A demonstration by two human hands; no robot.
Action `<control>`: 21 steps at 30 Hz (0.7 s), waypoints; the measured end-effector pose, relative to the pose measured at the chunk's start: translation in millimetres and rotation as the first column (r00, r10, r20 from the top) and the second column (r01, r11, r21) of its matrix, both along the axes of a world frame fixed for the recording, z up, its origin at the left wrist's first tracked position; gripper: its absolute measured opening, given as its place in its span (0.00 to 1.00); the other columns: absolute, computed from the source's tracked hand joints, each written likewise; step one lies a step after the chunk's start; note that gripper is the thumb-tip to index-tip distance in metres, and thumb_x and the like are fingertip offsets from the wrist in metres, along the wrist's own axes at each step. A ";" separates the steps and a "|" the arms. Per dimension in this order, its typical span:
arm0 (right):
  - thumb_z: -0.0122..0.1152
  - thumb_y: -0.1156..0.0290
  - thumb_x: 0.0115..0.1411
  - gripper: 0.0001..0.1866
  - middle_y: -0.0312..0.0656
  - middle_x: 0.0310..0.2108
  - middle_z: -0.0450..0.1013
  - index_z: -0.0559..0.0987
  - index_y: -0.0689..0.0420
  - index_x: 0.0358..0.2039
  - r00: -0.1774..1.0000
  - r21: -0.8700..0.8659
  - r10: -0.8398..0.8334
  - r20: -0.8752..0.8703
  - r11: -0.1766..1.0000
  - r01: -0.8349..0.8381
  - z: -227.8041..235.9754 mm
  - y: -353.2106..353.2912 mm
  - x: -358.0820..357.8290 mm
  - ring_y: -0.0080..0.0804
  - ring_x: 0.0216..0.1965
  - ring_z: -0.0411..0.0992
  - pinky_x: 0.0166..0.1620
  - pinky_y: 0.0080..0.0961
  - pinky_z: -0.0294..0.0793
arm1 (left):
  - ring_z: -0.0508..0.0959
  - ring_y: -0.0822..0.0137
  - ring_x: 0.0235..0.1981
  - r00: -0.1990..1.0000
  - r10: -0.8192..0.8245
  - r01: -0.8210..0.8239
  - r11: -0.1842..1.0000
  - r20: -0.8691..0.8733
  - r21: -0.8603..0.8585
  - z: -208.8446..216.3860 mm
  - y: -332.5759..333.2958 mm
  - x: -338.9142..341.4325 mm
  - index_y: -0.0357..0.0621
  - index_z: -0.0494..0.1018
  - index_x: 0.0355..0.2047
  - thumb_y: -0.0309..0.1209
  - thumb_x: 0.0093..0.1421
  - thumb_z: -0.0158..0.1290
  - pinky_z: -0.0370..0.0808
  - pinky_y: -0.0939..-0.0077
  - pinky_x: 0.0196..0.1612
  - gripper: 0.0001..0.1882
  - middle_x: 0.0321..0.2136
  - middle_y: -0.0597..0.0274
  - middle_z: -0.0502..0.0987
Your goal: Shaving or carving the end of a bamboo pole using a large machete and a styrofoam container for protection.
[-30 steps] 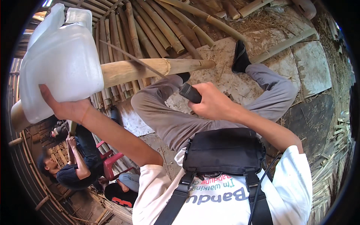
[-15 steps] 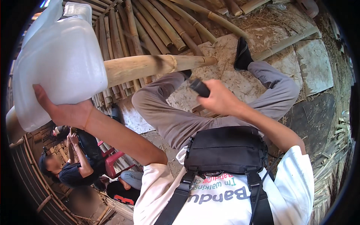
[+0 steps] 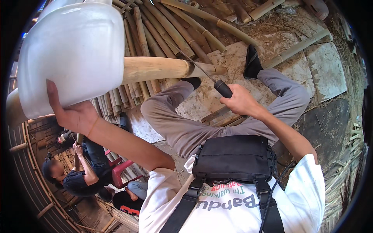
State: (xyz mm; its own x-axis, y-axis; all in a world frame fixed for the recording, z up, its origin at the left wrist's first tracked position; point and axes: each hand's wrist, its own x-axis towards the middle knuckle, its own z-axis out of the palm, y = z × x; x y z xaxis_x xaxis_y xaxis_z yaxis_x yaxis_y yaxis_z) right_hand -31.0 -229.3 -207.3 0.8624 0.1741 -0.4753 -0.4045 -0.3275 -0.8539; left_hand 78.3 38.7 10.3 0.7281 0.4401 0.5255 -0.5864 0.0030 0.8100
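Container (image 3: pixel 74 54) shifted right, partly hiding bamboo poles (image 3: pixel 168 29)

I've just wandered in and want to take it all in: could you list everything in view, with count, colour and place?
Plastic container: one, translucent white, upper left, covering part of the bamboo pole
Bamboo pole: one, pale tan, extending rightward past the container
Long-bladed tool: one, black-handled, centre
Other bamboo poles: many, brownish, mostly top centre
Floor sheets: several, pale, around the feet
Dark sheet: one, blackish, right
Chair: one, red, lower left
Co-workers: two visible, dark tops, lower left
Pouch: one, black, lower centre
Shirt: one, white, bottom
Trousers: one pair, grey, centre
Footwear: two, black, beyond the knees
Left hand: one, bare, holding the container
Right hand: one, bare, gripping the tool
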 end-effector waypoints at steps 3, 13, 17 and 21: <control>0.56 0.67 0.44 0.14 0.48 0.10 0.65 0.66 0.65 0.15 1.000 0.068 0.005 -0.019 0.998 -0.004 8.9 3.1 0.1 0.39 0.15 0.68 0.23 0.36 0.66 | 0.71 0.63 0.48 0.993 -0.099 0.100 0.995 -0.062 0.008 5.7 12.1 -3.4 0.32 0.63 0.52 0.31 0.52 0.59 0.68 0.68 0.52 0.30 0.48 0.55 0.70; 0.55 0.69 0.44 0.13 0.45 0.10 0.65 0.65 0.65 0.14 0.997 0.129 0.057 0.043 0.990 -0.062 21.4 5.2 4.8 0.35 0.12 0.66 0.20 0.33 0.65 | 0.72 0.59 0.48 0.985 0.172 -0.173 0.982 0.020 0.074 -0.4 -19.6 1.6 0.32 0.58 0.56 0.44 0.51 0.61 0.72 0.64 0.50 0.40 0.50 0.53 0.69; 0.55 0.69 0.45 0.13 0.45 0.10 0.65 0.66 0.65 0.15 0.997 0.160 0.058 0.053 0.985 -0.066 21.5 11.4 7.0 0.35 0.13 0.67 0.20 0.33 0.65 | 0.74 0.57 0.45 0.935 0.338 -0.350 0.930 0.111 0.113 -4.8 -22.5 1.7 0.23 0.57 0.54 0.43 0.49 0.64 0.75 0.64 0.48 0.43 0.51 0.47 0.68; 0.55 0.70 0.45 0.11 0.43 0.10 0.65 0.66 0.65 0.16 0.994 0.151 0.065 0.092 0.985 -0.078 20.1 9.9 4.3 0.32 0.13 0.68 0.20 0.32 0.65 | 0.73 0.59 0.47 0.941 0.322 -0.329 0.942 0.103 0.066 -5.2 -27.9 -5.9 0.26 0.58 0.54 0.40 0.50 0.63 0.73 0.65 0.50 0.39 0.51 0.50 0.68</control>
